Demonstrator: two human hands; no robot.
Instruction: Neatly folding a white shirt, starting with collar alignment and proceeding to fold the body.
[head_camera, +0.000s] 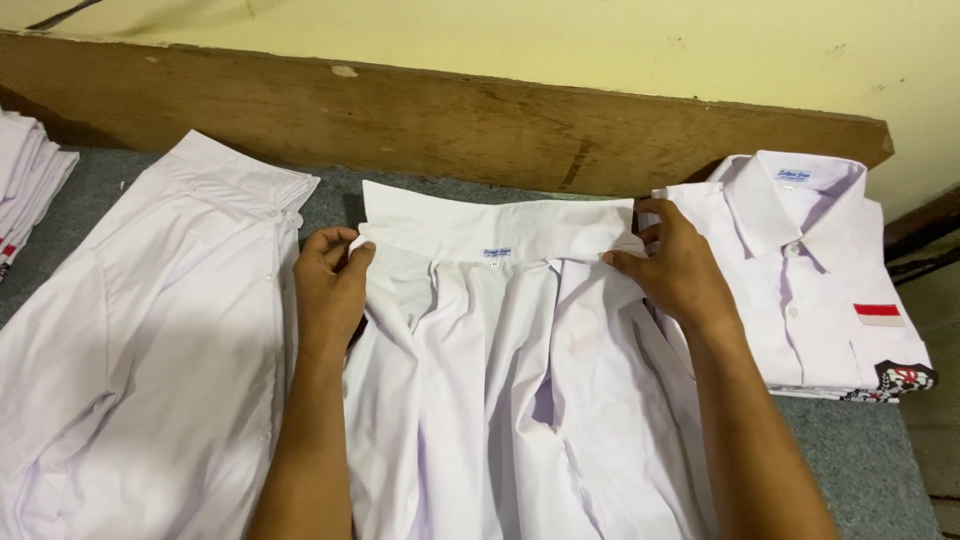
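An unfolded shirt lies left. Your left hand and right hand pinch the collar ends of the open shirt mid-tabletop, fingers closed, keeping it taut. Folded shirt right.

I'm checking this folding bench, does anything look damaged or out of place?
Little stands out. The wooden board behind the shirts is chipped and scuffed. The middle shirt, its collar held by both hands, lies rumpled and open beside the folded shirt.

Both hands pinching (fingers curled), forearms extended forward
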